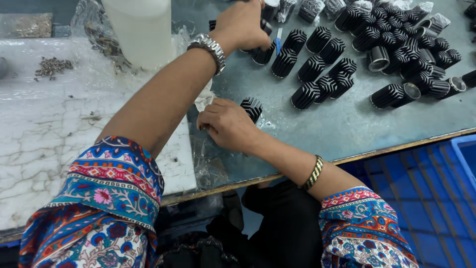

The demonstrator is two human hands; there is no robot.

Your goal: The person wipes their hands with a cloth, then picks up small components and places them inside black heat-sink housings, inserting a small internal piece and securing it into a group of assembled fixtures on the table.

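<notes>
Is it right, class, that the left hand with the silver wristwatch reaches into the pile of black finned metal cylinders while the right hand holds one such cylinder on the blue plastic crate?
Not quite. In the head view the right hand holds its black finned metal cylinder on the grey metal tabletop, not on the blue plastic crate below. The rest stands.

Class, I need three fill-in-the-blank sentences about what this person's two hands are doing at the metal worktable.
1. The left hand, with a ____ wristwatch on its wrist, reaches into the pile of finned parts.
2. The right hand holds one black finned part, and its wrist wears a ____ bangle.
3. The loose black finned parts lie on the grey ____.

Missing words: silver; gold; table
</notes>
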